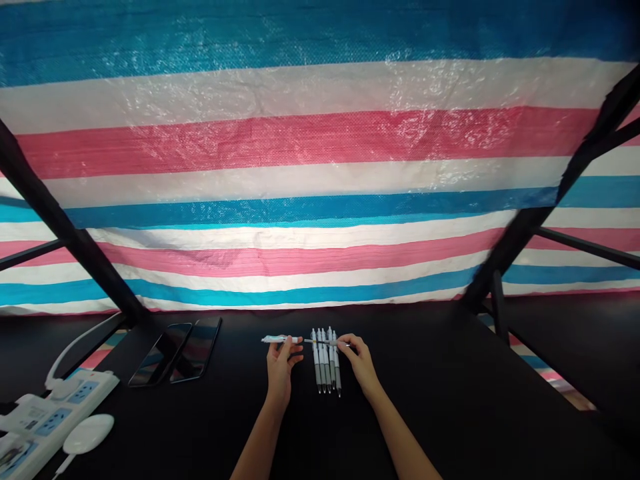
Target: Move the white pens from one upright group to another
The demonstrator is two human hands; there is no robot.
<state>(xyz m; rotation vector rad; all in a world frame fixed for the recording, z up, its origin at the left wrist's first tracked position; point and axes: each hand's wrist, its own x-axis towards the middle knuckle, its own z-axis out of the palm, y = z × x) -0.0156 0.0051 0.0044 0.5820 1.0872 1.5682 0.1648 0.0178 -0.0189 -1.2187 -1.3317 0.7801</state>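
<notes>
White pen barrel (pixel 274 339), likely light, stiff and slick, best pinched mid-length, held level in the left hand (pixel 280 373); the right hand (pixel 363 370) pinches a slender rod (pixel 321 342) (perhaps a refill, easily bent) above grouped pens (pixel 328 363) on a black table (pixel 225 427). Two phones (pixel 161 355) lie left.

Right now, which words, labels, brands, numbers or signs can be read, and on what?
No text can be read.
White plastic power strip: tiny marks, too small.
White plug block on it: small dark label, too blurred.
Slim white-and-grey pens: nothing legible.
Two flat black phones: none seen.
</notes>
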